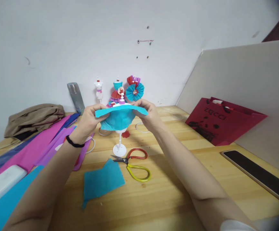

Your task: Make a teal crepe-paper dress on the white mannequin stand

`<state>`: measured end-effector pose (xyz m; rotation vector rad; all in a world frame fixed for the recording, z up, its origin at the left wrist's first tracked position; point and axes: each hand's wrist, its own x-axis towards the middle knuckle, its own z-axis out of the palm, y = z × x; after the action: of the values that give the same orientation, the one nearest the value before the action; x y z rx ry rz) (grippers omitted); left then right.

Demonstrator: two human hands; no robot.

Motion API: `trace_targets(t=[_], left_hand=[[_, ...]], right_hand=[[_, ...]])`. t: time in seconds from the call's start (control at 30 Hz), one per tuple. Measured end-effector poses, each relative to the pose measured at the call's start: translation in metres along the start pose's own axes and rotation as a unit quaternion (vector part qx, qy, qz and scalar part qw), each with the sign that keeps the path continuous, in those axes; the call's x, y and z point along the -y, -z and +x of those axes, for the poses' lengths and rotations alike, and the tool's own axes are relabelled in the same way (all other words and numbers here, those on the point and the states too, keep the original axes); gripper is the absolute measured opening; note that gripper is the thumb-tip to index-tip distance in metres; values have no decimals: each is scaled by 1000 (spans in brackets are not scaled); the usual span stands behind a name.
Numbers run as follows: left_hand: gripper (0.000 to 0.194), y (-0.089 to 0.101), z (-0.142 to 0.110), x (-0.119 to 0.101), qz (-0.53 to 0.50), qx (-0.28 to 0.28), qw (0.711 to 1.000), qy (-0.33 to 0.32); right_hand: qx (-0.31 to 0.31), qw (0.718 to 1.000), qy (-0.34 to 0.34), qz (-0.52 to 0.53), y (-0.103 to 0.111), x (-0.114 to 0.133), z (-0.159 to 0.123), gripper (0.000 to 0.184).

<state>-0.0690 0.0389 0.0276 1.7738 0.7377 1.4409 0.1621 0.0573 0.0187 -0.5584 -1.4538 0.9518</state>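
Observation:
Stretched between both hands is a strip of blue crepe paper (121,111), lying across the upper body of a small white dress form (119,149) on a stand. My left hand (91,119) pinches the strip near its left end, and my right hand (148,115) grips it near the right end. More blue paper hangs around the form's torso under the strip. In front of the stand lie scissors (132,162) with one orange and one yellow handle loop, their blades over the corner of a loose blue paper piece (103,179).
Behind stand several decorated dress forms (117,86) and a grey bottle (76,98). Coloured paper sheets (43,138), a brown cloth (34,118) and a white box-like object (4,184) lie left. A red paper bag (216,120) and a phone (257,175) are right.

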Motion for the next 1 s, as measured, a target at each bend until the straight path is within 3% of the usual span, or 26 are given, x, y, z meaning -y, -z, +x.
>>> trace_targets(t=[0.5, 0.77, 1.0], left_hand=[[34, -2, 3, -8, 58, -28, 997, -36], [29, -2, 4, -8, 101, -45, 994, -25], [26, 3, 5, -10, 89, -71, 993, -32]], right_hand=[[0, 1000, -15, -3, -4, 0, -1, 47], [-17, 996, -5, -90, -1, 3, 1, 45], [-62, 992, 26, -106, 5, 4, 4, 26]])
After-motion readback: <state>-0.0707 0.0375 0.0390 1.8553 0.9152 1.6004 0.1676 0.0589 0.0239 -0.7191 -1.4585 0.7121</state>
